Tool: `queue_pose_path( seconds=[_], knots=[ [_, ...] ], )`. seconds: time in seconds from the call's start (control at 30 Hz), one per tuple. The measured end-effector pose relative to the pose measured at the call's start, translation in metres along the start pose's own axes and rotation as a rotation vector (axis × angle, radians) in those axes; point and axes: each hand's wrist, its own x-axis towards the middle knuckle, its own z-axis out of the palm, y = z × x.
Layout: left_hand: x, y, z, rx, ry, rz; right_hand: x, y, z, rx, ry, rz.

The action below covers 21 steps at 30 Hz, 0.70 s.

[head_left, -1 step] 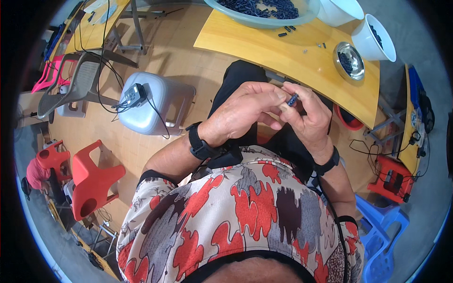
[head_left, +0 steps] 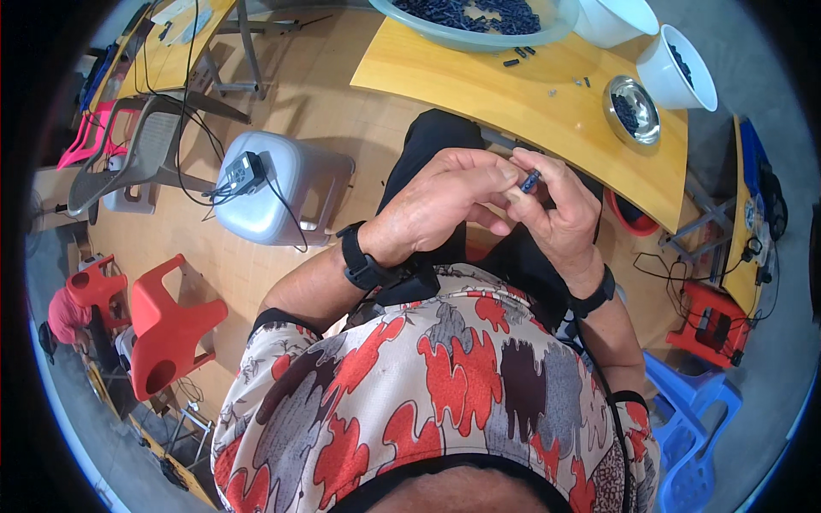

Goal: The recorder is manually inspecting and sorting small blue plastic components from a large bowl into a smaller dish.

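Small dark piece [head_left: 530,181] is pinched by the right hand [head_left: 564,203], seemingly to be steadied close beside the left hand [head_left: 440,203], whose own grip cannot be told. Similar pieces [head_left: 449,14] are held in a basin [head_left: 479,38] beyond both hands, presumably for easy reach.

Over dark trousers [head_left: 440,132], I see the person's left hand [head_left: 440,201] and right hand [head_left: 564,201] meet at a small dark piece [head_left: 531,180]. Beyond, the yellow surface [head_left: 479,94] carries a wide basin [head_left: 462,38] of similar pieces [head_left: 509,17], a shiny metal bowl [head_left: 652,130] and a white bucket [head_left: 658,79]. A black device [head_left: 245,173] sits on a grey stool [head_left: 274,201] leftward.
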Motion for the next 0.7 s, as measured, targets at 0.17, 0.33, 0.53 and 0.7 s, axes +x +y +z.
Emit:
queue_pose_path(
  seconds=[0.17,0.33,0.53,0.7],
  knots=[
    [-0.002,0.000,0.004,-0.008,0.013,0.007,-0.002,-0.001,-0.003,0.038,-0.007,0.025],
    [0.001,-0.002,0.005,0.041,-0.012,0.027,-0.002,0.002,-0.005,0.022,0.019,-0.008],
    [0.006,-0.008,0.004,0.148,0.000,0.131,0.002,0.008,0.000,-0.197,0.091,-0.262],
    [0.008,-0.003,0.004,0.147,-0.003,0.121,0.004,0.008,-0.002,-0.148,0.042,-0.154]
  ],
)
